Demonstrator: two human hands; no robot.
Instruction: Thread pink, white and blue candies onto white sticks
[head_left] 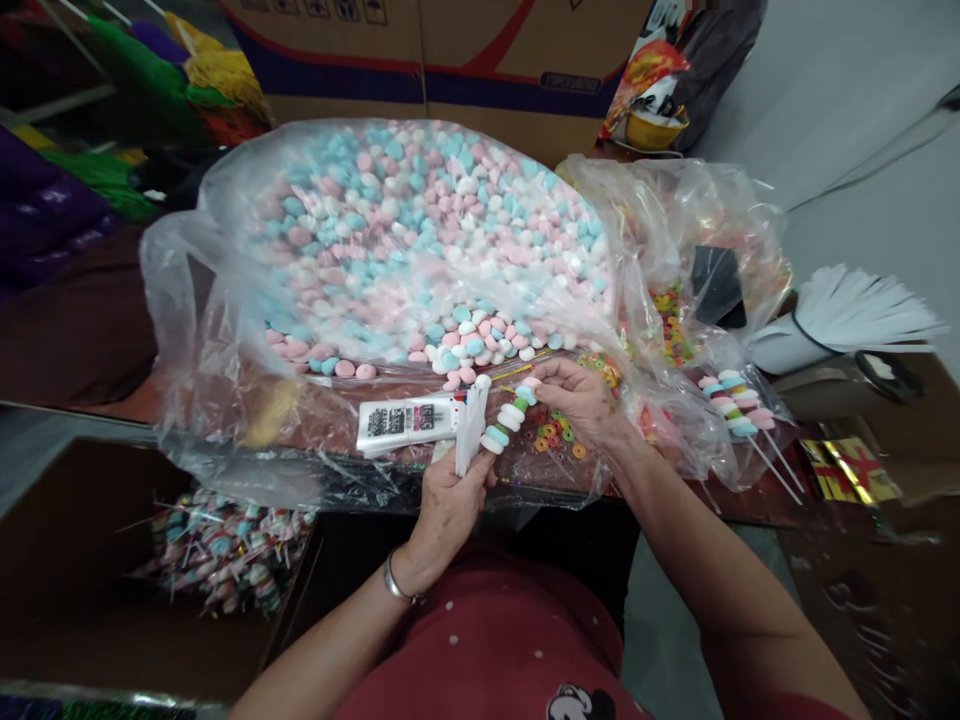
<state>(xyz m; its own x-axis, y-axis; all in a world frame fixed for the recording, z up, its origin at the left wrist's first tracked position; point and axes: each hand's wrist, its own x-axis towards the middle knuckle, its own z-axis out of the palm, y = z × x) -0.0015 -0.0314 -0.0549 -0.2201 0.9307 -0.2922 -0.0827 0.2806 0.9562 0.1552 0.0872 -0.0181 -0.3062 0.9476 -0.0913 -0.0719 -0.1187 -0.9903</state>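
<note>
My left hand (454,495) is closed around the lower end of a marshmallow skewer (512,418), tilted up to the right. White, pale blue and green pieces are threaded along it. The same hand grips a bundle of white strips or sticks (471,428), standing upright; its exact kind is unclear. At the skewer's top end, my right hand (581,395) pinches a pink and blue marshmallow (529,388) between thumb and fingers. Loose marshmallows (480,338) spill from the large clear bag (247,200) just beyond. Small coloured rings (555,430) lie beneath my right hand.
A printed white packet (409,422) lies left of my hands. Finished-looking skewers (735,405) rest at right, near a holder of white sticks (862,310) and a gold-red packet (851,470). A cardboard box (67,560) with many wrapped skewers stands lower left.
</note>
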